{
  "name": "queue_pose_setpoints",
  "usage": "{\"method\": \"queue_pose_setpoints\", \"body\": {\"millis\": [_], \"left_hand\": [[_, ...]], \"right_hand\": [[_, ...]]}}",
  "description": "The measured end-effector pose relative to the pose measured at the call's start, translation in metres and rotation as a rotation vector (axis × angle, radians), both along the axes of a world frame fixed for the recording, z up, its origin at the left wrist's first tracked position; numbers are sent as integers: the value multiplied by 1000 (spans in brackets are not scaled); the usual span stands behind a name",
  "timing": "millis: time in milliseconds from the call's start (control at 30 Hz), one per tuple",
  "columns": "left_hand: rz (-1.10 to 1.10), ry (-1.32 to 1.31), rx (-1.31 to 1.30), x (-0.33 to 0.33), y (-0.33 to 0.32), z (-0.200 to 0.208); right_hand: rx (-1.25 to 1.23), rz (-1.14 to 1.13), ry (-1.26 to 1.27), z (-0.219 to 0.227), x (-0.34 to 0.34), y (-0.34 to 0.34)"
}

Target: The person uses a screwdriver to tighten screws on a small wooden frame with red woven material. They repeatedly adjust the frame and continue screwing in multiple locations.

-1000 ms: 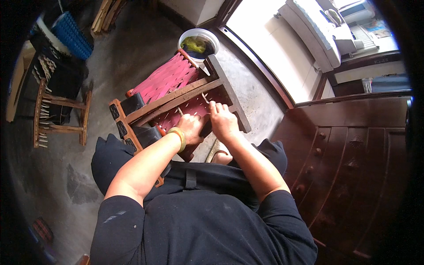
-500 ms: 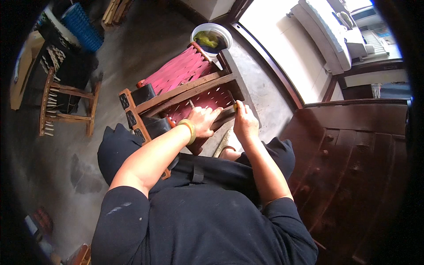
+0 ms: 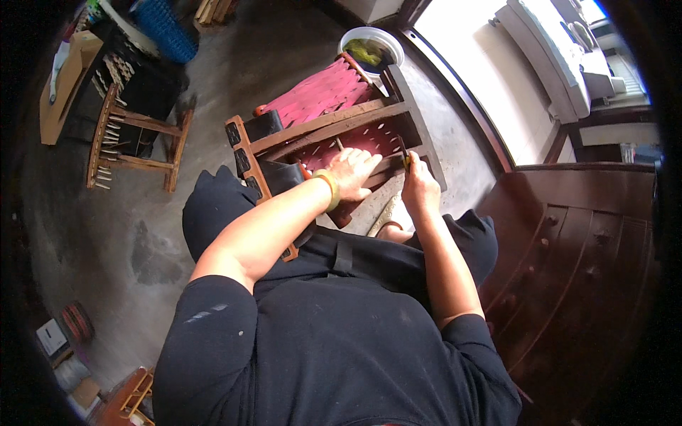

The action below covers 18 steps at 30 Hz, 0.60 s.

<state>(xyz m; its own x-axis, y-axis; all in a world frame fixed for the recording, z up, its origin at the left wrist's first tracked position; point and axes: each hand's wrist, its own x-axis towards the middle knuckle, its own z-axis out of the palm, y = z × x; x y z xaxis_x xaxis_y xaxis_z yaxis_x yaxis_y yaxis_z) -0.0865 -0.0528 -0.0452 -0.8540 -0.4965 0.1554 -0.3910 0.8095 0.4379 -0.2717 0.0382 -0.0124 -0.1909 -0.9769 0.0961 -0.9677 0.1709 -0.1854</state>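
Note:
A wooden stool frame point(image 3: 419, 121) with pink woven strapping point(image 3: 320, 92) lies tipped on its side in front of me, between my knees. My left hand point(image 3: 349, 174), a pale yellow bangle point(image 3: 330, 189) at its wrist, rests over the inner side of the strapping with fingers stretched out. A short pale stick point(image 3: 339, 144) pokes up beside its fingers. To the right, my right hand point(image 3: 421, 186) is closed round a slim tool point(image 3: 404, 153) with a dark, narrow tip and a bit of yellow at the grip. Its exact kind is unclear.
Behind the stool stands a white bucket point(image 3: 401, 51) with dark and yellow-green contents. A smaller wooden frame with pale pegs point(image 3: 106, 142) is at left, near a blue mesh roll point(image 3: 165, 32). Dark wooden panelling point(image 3: 568, 263) closes off the right, beside a doorway.
My view has swung, so everything sits further right and slightly higher. The fingers of my left hand are spread more over the strapping. My right hand keeps hold of the slim tool.

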Motion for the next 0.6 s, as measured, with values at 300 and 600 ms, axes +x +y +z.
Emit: {"method": "queue_pose_setpoints", "body": {"millis": [300,600], "left_hand": [[382,-196,175,50,16,59],[335,-446,24,81,52,50]], "right_hand": [[-85,-4,-14,-13,-9,7],[-98,-112,-178,-8,-12,21]]}}
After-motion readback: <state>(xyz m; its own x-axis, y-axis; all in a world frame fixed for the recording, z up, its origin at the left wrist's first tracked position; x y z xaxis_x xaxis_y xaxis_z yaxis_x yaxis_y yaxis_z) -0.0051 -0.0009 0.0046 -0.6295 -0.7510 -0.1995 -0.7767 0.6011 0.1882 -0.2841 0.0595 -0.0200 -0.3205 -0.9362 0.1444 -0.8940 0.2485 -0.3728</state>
